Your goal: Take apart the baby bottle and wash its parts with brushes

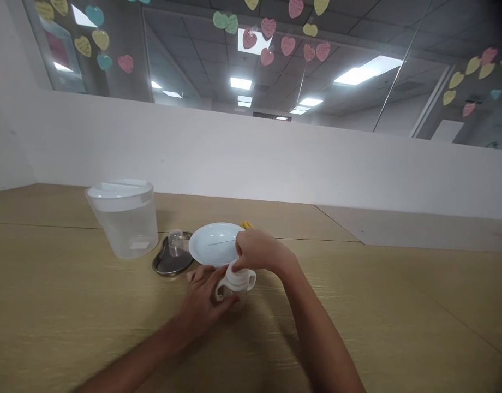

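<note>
A white baby bottle (237,279) with two side handles stands on the table in front of me. My left hand (205,297) is wrapped round its lower body, thumb across the near side. From above, my right hand (262,252) has its fingers closed on the bottle's top, which they partly hide. Right behind the bottle lies a white oval plate (212,248) with a thin straight item (220,243) in it. A small yellow thing (246,224) shows past the plate, mostly covered by my right hand.
Left of the plate is a steel kidney-shaped tray (163,265) with a clear cap (175,240) in it. Farther left stands a lidded translucent bucket (130,221). A white wall (234,150) with windows above closes off the wooden table's (377,316) back edge.
</note>
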A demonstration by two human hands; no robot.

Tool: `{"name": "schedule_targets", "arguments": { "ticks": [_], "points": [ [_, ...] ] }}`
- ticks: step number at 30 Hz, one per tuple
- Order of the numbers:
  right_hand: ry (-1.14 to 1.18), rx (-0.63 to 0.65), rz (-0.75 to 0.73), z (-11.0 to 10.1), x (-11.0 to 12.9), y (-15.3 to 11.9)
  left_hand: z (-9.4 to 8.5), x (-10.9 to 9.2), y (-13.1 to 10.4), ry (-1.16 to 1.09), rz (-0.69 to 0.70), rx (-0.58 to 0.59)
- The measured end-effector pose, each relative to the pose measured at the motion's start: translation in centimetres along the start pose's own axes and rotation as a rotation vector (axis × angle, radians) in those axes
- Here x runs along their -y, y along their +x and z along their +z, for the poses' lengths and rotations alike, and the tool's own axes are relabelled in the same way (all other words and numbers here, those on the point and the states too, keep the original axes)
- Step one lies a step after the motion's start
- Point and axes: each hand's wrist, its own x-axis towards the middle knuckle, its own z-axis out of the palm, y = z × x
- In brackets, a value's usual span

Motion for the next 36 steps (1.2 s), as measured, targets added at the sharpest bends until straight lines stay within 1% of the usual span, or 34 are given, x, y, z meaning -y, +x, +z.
{"name": "schedule_targets", "arguments": {
  "ticks": [3,8,10,13,16,18,23,26,29,33,36],
  "points": [
    [0.003,-0.044,-0.003,0.3,0.1,0.3,0.2,0.2,0.0,0.003,0.002,-0.010],
    [0.069,-0.006,0.019,0.3,-0.2,0.3,0.2,0.6,0.1,-0.017,-0.016,0.004],
    [0.080,-0.051,0.014,0.2,-0.6,0.1,0.1,0.7,0.2,-0.021,-0.021,-0.003],
    [0.138,-0.116,-0.076,0.1,-1.0,-0.2,-0.1,0.6,0.3,-0.012,-0.035,0.008],
    [0.173,-0.100,-0.195,0.1,-1.0,-0.2,-0.3,0.6,0.3,-0.007,-0.049,0.025],
    [0.146,-0.093,-0.214,0.2,-0.8,-0.1,-0.2,0.6,0.3,-0.008,-0.052,0.026],
    [0.043,-0.138,-0.124,0.8,-0.1,0.4,-0.1,0.7,0.2,-0.016,-0.040,0.015],
    [-0.005,-0.168,-0.101,1.2,0.3,0.8,0.0,0.7,0.3,-0.002,-0.047,0.009],
    [-0.018,-0.158,-0.069,1.3,0.5,0.9,0.1,0.6,0.3,-0.014,-0.050,0.017],
    [0.022,-0.118,-0.028,0.8,0.4,0.4,0.1,0.7,0.3,-0.033,-0.052,0.029],
    [0.025,-0.105,-0.044,0.3,0.1,0.1,0.0,0.7,0.2,-0.043,-0.051,0.041]
  ]
}}
